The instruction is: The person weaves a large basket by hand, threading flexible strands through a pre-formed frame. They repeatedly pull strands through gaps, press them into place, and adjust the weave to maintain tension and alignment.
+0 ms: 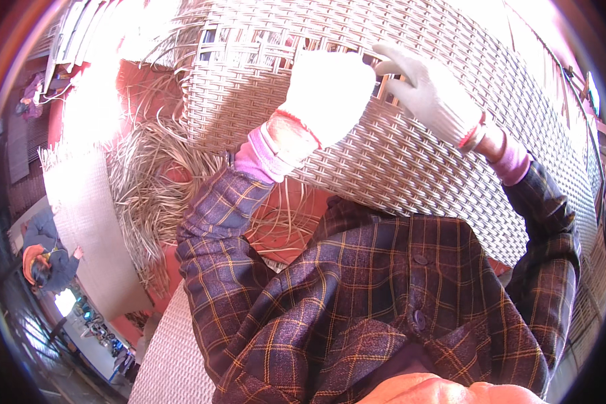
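Note:
A large panel of woven wicker (397, 161) in pale flat strands lies before me. My left hand (333, 94), in a white glove washed out by sunlight, rests over the weave; its fingers cannot be made out. Close to its right is my right hand (421, 87), also in a white glove. Its fingers are apart and curved toward the panel, and I see nothing held in them. Between the two hands, small dark gaps show in the weave. Further left, a patch of looser weave (249, 44) has wider openings, with loose strand ends trailing off the panel's edge.
A heap of loose flat strands (158, 182) lies on the reddish floor (289, 209) to the left. Beyond it is another woven panel (91, 222), with a person (44, 249) beside it. More woven material (172, 350) lies at lower left. Strong sunlight whitens the upper left.

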The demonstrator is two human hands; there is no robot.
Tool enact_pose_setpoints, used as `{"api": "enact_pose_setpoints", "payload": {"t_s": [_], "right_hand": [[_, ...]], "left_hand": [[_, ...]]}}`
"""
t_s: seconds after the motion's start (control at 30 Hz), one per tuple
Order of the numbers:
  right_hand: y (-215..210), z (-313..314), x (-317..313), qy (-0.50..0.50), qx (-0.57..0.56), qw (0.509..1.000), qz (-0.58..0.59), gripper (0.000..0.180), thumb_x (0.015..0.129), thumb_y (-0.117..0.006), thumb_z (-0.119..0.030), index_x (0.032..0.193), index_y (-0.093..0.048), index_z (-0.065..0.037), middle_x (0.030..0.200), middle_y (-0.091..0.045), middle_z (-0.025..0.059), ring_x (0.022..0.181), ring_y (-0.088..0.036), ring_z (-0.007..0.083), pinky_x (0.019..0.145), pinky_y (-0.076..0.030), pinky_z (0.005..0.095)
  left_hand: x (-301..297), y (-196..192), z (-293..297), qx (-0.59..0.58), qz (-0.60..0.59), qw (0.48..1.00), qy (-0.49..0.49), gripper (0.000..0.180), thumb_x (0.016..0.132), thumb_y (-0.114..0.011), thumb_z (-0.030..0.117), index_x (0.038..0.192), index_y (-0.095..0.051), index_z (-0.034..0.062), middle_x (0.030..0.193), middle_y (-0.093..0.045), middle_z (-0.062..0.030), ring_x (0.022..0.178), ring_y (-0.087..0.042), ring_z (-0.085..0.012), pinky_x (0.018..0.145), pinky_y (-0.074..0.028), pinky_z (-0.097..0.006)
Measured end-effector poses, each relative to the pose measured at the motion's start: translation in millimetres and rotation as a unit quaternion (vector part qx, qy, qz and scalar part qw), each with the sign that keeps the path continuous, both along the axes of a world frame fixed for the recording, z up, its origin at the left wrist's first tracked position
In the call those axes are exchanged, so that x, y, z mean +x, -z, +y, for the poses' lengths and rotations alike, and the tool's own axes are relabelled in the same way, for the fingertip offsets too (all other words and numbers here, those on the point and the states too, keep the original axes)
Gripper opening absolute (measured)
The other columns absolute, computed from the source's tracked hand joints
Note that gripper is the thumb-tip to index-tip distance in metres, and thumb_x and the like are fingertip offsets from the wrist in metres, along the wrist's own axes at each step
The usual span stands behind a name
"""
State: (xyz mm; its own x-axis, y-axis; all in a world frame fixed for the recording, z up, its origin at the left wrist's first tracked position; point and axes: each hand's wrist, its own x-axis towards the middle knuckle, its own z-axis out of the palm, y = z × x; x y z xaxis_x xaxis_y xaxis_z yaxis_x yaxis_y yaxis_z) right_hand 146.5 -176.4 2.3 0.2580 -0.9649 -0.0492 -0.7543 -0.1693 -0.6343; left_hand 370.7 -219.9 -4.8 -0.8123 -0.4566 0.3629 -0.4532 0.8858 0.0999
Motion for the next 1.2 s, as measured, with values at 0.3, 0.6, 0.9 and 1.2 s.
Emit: {"api": "enact_pose_setpoints", "payload": {"t_s": [0.3,0.6,0.9,1.2], "right_hand": [[1.9,4.8,-1.4,0.016,0.062,0.992,-0.108,0.072,0.097,-0.055,-0.004,0.167,-0.040,-0.009,0.138,-0.074,0.0188,0.065,-0.070,0.0114,0.058,-0.056,0.0240],[12.9,-8.4,3.8,-0.048,-0.040,0.995,-0.075,0.053,0.102,-0.066,-0.020,0.152,-0.057,-0.007,0.100,-0.080,0.0123,0.083,-0.077,0.0184,0.073,-0.063,0.0342],[3.3,7.0,-1.7,0.035,0.015,0.972,-0.232,0.040,0.106,-0.064,-0.015,0.145,-0.064,-0.005,0.098,-0.079,0.0106,0.081,-0.074,0.0135,0.073,-0.059,0.0306],[-21.8,53.5,-32.3,0.058,-0.018,0.974,-0.219,0.049,0.107,-0.065,-0.013,0.154,-0.058,-0.003,0.103,-0.079,0.0052,0.068,-0.062,0.0053,0.060,-0.050,0.0214]], "left_hand": [[2.5,8.8,9.1,-0.044,-0.036,0.996,-0.064,0.015,0.088,-0.073,0.012,0.103,-0.074,0.0089,0.090,-0.068,-0.0067,0.083,-0.070,-0.0271,0.073,-0.059,-0.042],[1.0,32.5,-17.3,0.010,0.015,0.999,0.037,0.011,0.095,-0.069,0.018,0.094,-0.075,0.0086,0.096,-0.074,-0.0057,0.095,-0.072,-0.0275,0.079,-0.060,-0.040],[-14.6,5.5,4.0,-0.053,0.146,0.988,-0.015,0.022,0.096,-0.073,0.014,0.116,-0.076,0.0064,0.111,-0.076,-0.0090,0.097,-0.074,-0.0269,0.078,-0.060,-0.040],[-26.2,-14.8,5.2,0.261,0.128,0.950,0.110,0.028,0.100,-0.073,0.017,0.126,-0.074,0.0067,0.106,-0.078,-0.0084,0.088,-0.075,-0.0241,0.075,-0.060,-0.036]]}}
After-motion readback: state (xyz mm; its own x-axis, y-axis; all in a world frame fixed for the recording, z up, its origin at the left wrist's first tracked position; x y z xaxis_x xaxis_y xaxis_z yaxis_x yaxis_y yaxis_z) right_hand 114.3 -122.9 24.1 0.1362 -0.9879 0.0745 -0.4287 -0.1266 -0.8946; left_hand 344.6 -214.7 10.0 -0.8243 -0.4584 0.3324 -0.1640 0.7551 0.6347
